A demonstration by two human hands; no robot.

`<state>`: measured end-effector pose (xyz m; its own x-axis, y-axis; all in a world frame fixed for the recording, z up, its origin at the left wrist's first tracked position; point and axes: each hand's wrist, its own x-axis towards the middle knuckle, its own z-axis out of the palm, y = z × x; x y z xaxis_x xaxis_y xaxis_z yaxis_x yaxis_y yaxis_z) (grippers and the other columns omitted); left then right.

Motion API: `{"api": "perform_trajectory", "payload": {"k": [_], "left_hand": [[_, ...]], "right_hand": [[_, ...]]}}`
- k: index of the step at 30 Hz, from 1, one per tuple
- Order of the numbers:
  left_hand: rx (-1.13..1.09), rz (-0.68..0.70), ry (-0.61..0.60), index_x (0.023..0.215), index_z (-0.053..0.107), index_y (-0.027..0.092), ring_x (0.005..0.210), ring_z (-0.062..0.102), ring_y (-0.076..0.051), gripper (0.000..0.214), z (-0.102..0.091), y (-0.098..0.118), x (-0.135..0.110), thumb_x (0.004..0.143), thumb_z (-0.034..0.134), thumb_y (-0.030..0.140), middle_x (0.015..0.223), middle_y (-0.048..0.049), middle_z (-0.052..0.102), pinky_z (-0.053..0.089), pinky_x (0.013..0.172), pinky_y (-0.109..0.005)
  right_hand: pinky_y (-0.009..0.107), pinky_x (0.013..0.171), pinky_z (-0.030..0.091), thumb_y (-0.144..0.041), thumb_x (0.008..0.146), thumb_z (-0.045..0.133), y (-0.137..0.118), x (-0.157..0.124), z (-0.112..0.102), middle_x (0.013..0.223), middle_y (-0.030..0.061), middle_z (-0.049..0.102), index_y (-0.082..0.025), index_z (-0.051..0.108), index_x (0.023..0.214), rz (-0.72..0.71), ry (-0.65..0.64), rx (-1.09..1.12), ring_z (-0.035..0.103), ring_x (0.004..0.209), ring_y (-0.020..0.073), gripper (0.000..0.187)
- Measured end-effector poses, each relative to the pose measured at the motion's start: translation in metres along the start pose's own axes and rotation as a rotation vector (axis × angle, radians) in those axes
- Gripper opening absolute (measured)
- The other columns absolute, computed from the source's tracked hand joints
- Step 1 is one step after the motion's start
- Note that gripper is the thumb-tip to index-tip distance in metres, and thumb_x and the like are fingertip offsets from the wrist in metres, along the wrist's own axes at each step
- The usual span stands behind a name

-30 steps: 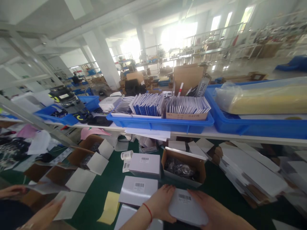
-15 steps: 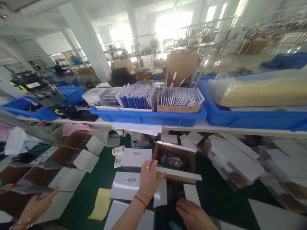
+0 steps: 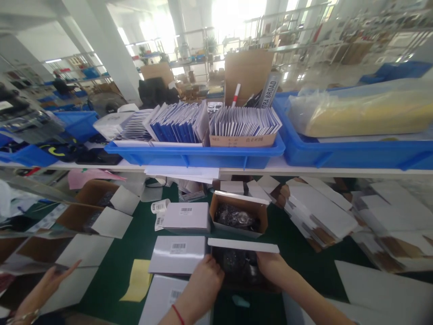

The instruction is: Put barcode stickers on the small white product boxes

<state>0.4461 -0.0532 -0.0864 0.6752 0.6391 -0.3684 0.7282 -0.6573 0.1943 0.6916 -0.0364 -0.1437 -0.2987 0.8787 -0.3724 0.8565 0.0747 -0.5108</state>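
An open cardboard box (image 3: 237, 282) with dark, plastic-wrapped contents lies in front of me, its white lid flap (image 3: 243, 245) raised along the far edge. My left hand (image 3: 208, 277) is closed at the box's left side, fingers curled against its edge. On the opposite side, my right hand (image 3: 272, 268) grips the right edge, its fingertips hidden behind the wall and lid. Just beyond is a second open box (image 3: 265, 219) holding bubble-wrapped contents (image 3: 237, 216). Closed white boxes with barcode labels (image 3: 177, 253) line up to the left.
Another person's hand (image 3: 50, 282) is at the left among open boxes (image 3: 113, 223). A yellow paper (image 3: 137, 280) and a label roll (image 3: 160, 206) lie on the green table. Stacked white boxes (image 3: 320, 212) stand right. Above runs a shelf with a blue tray (image 3: 199, 155) of booklets.
My left hand has left the far box's flap and come down to the nearer box. My right hand has moved up to its right side. The nearer box's lid flap now shows upright.
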Motion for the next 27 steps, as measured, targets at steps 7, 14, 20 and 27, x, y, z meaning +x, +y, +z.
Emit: {"api": "perform_trajectory", "payload": {"k": [7, 14, 20, 27], "left_hand": [[-0.068, -0.210, -0.017, 0.107, 0.065, 0.008, 0.097, 0.066, -0.028, 0.035, -0.015, -0.010, 0.004, 0.090, 0.036, 0.001, 0.111, -0.0171, 0.069, 0.054, 0.088, -0.043], [-0.159, -0.181, -0.067, 0.111, 0.064, 0.004, 0.112, 0.064, -0.031, 0.036, -0.013, -0.006, 0.021, 0.083, 0.042, 0.001, 0.115, -0.0221, 0.068, 0.051, 0.102, -0.044], [-0.323, -0.180, -0.062, 0.126, 0.054, 0.000, 0.115, 0.062, -0.031, 0.050, -0.006, -0.019, 0.037, 0.078, 0.041, -0.001, 0.122, -0.0243, 0.065, 0.052, 0.100, -0.042], [-0.560, -0.258, -0.010, 0.124, 0.059, -0.002, 0.116, 0.062, -0.041, 0.056, 0.009, -0.017, 0.059, 0.085, 0.057, 0.037, 0.123, -0.0294, 0.065, 0.049, 0.103, -0.053]], "right_hand": [[0.046, 0.116, 0.038, -0.004, 0.060, 0.076, -0.056, 0.010, 0.036, 0.145, 0.0233, 0.050, -0.008, 0.045, 0.143, -0.029, -0.109, -0.062, 0.046, 0.135, 0.0383, 0.089], [0.049, 0.121, 0.027, -0.001, 0.053, 0.077, -0.054, 0.031, 0.063, 0.146, 0.0278, 0.045, -0.002, 0.042, 0.142, -0.044, -0.113, -0.116, 0.041, 0.137, 0.0409, 0.096], [0.041, 0.107, 0.045, -0.015, 0.048, 0.082, -0.023, 0.037, 0.046, 0.135, 0.0193, 0.054, -0.009, 0.049, 0.131, -0.151, -0.134, 0.033, 0.053, 0.123, 0.0351, 0.090], [0.043, 0.107, 0.045, -0.013, 0.054, 0.071, -0.023, 0.016, 0.044, 0.130, 0.0197, 0.057, -0.009, 0.045, 0.131, -0.164, -0.033, 0.074, 0.054, 0.122, 0.0342, 0.081]]}}
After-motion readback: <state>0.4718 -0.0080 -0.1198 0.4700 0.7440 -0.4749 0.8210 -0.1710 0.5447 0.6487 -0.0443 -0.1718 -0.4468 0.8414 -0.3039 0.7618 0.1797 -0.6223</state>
